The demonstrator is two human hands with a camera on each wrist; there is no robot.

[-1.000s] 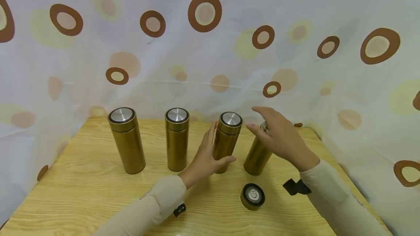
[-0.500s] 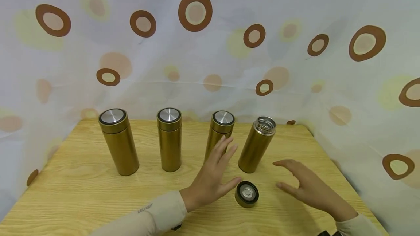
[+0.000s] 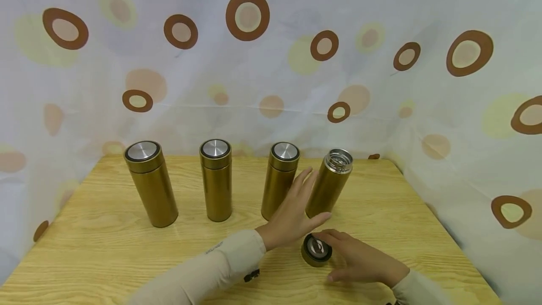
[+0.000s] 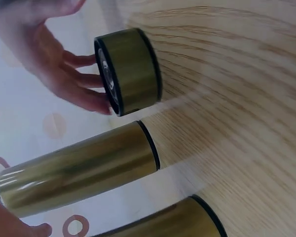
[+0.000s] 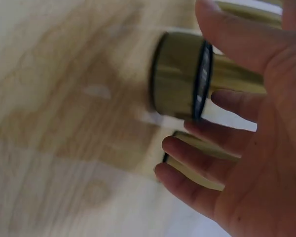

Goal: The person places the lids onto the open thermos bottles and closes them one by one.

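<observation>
Four gold bottles stand on the wooden table (image 3: 106, 253). The first bottle (image 3: 154, 194), the second bottle (image 3: 218, 192) and the third bottle (image 3: 277, 187) have their tops on, so their insides are hidden. Each top is a shiny silver circle with a black ring and a gold edge. The open bottle (image 3: 329, 187) stands at the right end of the row. Its neck is bright silver, and I cannot tell what is deep inside it.

The round lid (image 3: 315, 260) lies upside down on the table, in front of the open bottle. It has a gold side, black edges and a silver middle that faces up.

The right hand (image 3: 360, 259) is just beside the lid, with its fingers spread and its thumb wide apart from them. I cannot tell if it touches the lid. The left hand (image 3: 292, 222) is in front of the third bottle and the open bottle. Its fingers are stretched out and it holds nothing.

Small dark marks on the left sleeve (image 3: 203, 267) look like letters, but they are too blurry to read.
</observation>
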